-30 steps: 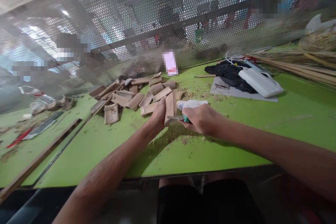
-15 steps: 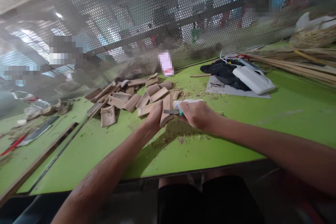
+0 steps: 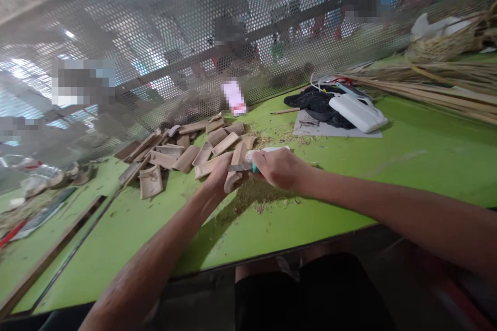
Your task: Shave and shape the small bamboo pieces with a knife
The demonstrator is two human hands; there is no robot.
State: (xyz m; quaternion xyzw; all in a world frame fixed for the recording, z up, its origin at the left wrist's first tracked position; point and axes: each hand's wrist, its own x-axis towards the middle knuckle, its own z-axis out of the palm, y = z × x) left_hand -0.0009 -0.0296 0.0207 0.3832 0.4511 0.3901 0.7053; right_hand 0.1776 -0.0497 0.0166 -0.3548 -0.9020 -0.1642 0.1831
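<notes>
Over the green table, my left hand (image 3: pixel 219 176) is closed round a split bamboo piece (image 3: pixel 234 182), which is tilted with its curved end toward me. My right hand (image 3: pixel 280 169) grips a knife (image 3: pixel 241 167) by its handle, which has a green part by the blade. The flat metal blade lies across the bamboo piece and touches it or nearly so. Just left of my left hand lies a heap of cut bamboo pieces (image 3: pixel 186 159). Shavings (image 3: pixel 252 205) are scattered on the table under both hands. My left fingertips are mostly hidden behind the bamboo.
A perforated metal screen (image 3: pixel 186 36) borders the table's back. At the back right are a white power bank (image 3: pixel 359 113), black cloth (image 3: pixel 310 101) and long bamboo strips (image 3: pixel 435 88). A wooden bar (image 3: pixel 54 251) lies at left. People show dimly beyond the screen.
The bamboo piece has tilted in my left hand, showing more of its curved end. The blade now sits at a slight slant. The whole view has shifted a little.
</notes>
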